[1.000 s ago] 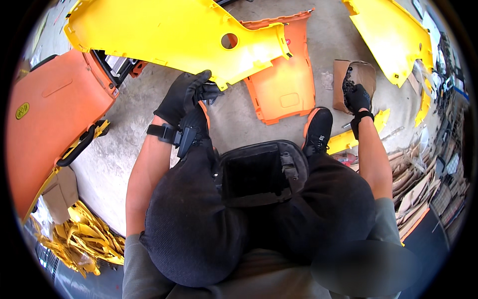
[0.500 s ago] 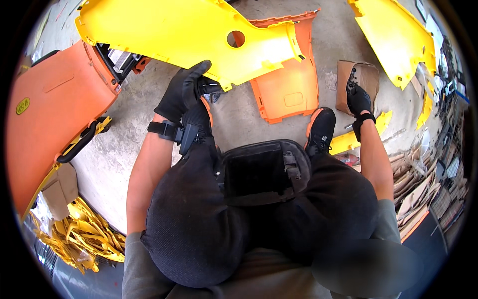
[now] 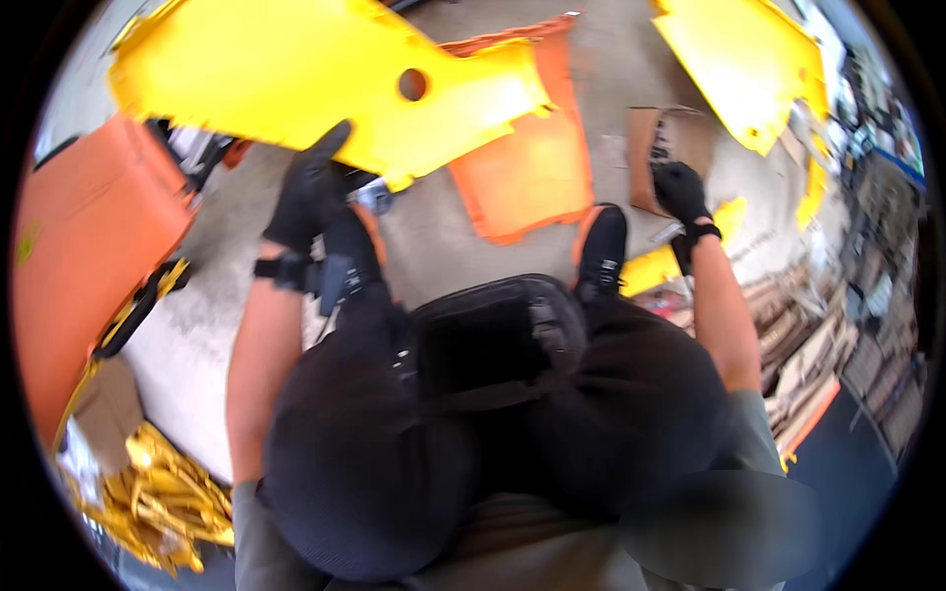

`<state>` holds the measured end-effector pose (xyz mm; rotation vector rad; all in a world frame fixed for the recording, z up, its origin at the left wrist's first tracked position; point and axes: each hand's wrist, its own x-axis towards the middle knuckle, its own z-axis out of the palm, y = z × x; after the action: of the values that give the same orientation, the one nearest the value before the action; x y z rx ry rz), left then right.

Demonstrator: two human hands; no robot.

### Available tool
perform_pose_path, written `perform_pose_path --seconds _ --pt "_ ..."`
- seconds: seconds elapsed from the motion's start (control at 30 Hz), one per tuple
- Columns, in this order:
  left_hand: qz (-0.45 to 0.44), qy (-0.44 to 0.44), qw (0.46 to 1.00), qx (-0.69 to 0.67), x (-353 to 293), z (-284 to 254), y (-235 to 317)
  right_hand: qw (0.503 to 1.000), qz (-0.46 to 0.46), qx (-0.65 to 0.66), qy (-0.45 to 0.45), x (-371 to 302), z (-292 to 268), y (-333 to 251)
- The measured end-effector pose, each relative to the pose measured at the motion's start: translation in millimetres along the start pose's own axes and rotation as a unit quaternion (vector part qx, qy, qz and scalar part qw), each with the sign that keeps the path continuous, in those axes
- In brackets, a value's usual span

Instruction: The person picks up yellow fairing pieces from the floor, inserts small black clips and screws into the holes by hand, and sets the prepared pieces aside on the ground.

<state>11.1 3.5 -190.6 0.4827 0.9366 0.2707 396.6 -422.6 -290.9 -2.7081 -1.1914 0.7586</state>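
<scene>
- The left hand [image 3: 304, 202], in a black glove, grasps the near edge of the large yellow panel [image 3: 266, 74], its thumb lying over the edge and the other fingers partly hidden below it.
- The right hand [image 3: 680, 190], also black-gloved, has its fingers curled in at the mouth of the cardboard box [image 3: 694, 136]; whether they hold anything, I cannot tell.
- Small dark pieces [image 3: 659, 151] show inside the box, just beyond the right fingers; blur hides their shape.
- The large yellow panel spans the upper left, with a round hole near its narrower end, and overlaps the orange panel [image 3: 537, 182] on the concrete floor [image 3: 192, 369].
- Black straps circle both wrists; the left one carries a small dark device [image 3: 337, 281].
- Between the knees sits an open black container [image 3: 485, 345].
- A yellow strip [image 3: 652, 272] lies beside the right shoe [image 3: 602, 251].
- Beyond the box, at upper right, is a second yellow panel [image 3: 744, 64].
- Far left stands a big orange body [image 3: 99, 246], with heaped yellow pieces [image 3: 163, 497] below it.
- Flattened cardboard [image 3: 803, 345] is stacked at right.
</scene>
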Motion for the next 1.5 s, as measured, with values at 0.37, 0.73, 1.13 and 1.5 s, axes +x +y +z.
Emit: perform_pose_path --seconds 0.37,0.73,1.13,1.5 --pt "0.025 -0.049 0.997 0.056 1.4 -26.3 0.6 0.986 0.155 0.034 0.054 42.6 -11.2 -14.7" --pt "0.006 -0.051 0.997 0.051 4.5 -36.8 2.2 0.987 0.154 0.002 0.053 49.1 1.2 -2.3" --pt "0.156 -0.118 0.940 0.280 17.3 -90.9 -10.0 0.909 0.211 0.332 0.139 -3.5 -105.1 -38.1" --pt "0.072 -0.043 0.941 0.328 9.7 -63.6 -1.4 0.925 0.301 0.146 0.178 -56.4 6.2 90.9"
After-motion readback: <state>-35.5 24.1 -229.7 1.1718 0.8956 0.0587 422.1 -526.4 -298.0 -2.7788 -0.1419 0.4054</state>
